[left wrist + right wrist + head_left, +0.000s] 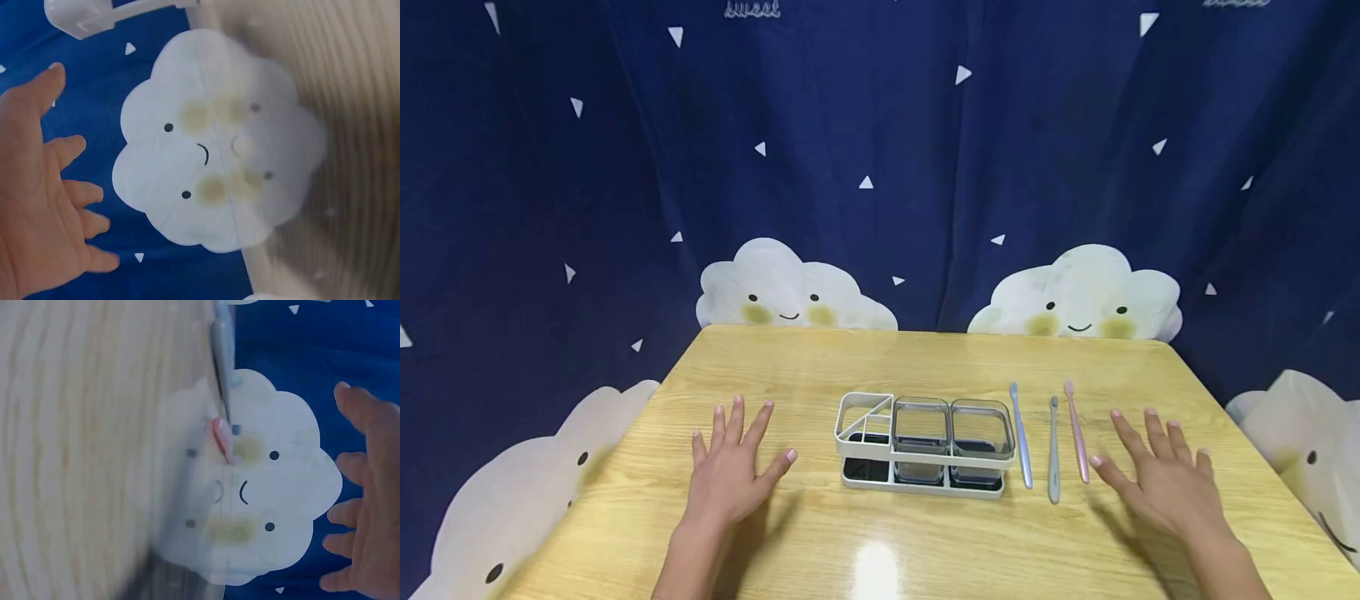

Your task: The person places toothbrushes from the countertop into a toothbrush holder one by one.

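Note:
My left hand (727, 475) is spread with straight fingers over the left part of the table, left of a white holder (925, 456). Two clear square cups (921, 427) sit side by side in the holder, beside a slot section with slanted dividers at its left end. Right of it lie three toothbrushes: a blue one (1021, 437), a grey one (1054, 454) and a pink one (1077, 433). My right hand (1168, 483) is spread too, its thumb tip near the pink toothbrush's handle end. Both hands hold nothing. In the right wrist view the toothbrushes appear end-on beyond the fingers (350, 512).
The wooden table (775, 358) reflects a bright light near its front. Behind and at both sides hangs a dark blue curtain (850, 108) printed with white triangles and smiling clouds (1082, 292).

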